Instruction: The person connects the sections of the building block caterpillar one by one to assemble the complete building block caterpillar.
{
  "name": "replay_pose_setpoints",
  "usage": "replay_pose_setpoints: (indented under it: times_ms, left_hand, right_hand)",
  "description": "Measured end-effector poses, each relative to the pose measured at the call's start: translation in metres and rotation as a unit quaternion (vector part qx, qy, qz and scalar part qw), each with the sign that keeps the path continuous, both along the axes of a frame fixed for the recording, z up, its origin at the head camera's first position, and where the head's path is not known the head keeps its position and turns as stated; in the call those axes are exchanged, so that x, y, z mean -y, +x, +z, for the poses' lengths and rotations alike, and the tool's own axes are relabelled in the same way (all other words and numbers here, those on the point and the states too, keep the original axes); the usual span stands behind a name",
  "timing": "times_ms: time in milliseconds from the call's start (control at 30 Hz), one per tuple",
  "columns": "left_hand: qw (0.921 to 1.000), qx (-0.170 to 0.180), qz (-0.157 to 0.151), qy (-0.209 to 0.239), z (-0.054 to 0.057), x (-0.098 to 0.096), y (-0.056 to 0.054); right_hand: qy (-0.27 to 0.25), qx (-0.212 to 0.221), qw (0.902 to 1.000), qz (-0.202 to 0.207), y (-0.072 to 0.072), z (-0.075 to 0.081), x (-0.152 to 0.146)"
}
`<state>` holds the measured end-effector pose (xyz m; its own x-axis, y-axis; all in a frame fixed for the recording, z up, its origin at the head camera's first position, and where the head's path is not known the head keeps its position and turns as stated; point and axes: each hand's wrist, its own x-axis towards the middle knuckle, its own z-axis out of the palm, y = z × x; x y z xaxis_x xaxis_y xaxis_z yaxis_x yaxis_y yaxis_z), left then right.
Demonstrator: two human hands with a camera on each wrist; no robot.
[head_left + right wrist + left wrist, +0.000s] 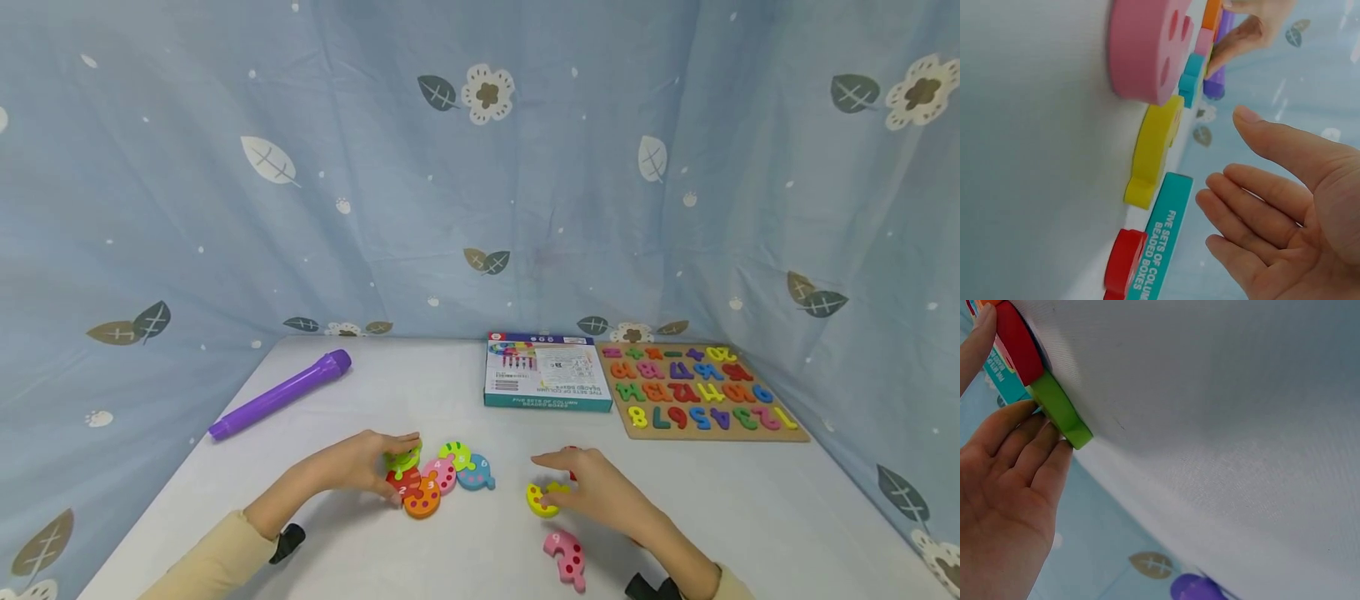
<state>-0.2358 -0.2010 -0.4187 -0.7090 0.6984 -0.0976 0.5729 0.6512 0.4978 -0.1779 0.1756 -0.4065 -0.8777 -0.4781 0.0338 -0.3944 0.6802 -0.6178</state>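
Observation:
On the left of the head view, my left hand (352, 467) holds the end of a joined row of numbered caterpillar puzzle pieces. Its fingers lie against the green head piece (1061, 409), and the thumb rests by the red piece (1019, 344). An orange piece (422, 498), a pink piece (440, 475), a light green piece (455, 454) and a blue piece (476, 473) continue the row. My right hand (596, 487), fingers loosely extended, hovers over a yellow piece (1155, 144) without holding anything. A red piece (1124, 262) is partly hidden behind it in the head view.
A loose pink piece (567, 558) lies nearer me, below the right hand. Toward the back stand a flat teal-edged box (547, 375) and a wooden number board (645, 432). A purple tube (281, 396) lies at the left, and a patterned curtain (555, 208) hangs behind the table.

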Motion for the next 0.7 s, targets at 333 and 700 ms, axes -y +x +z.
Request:
replay_pose_setpoints:
  times_ms: [333, 700]
  left_hand:
    - [1.0, 0.003, 0.006, 0.001, -0.002, 0.001, 0.002]
    - [1.0, 0.003, 0.006, 0.006, -0.001, 0.001, 0.001]
  right_hand:
    - [0.011, 0.022, 0.9996, -0.014, 0.012, -0.001, -0.012]
    - [0.045, 0.015, 0.9988, -0.012, 0.023, -0.009, -0.025]
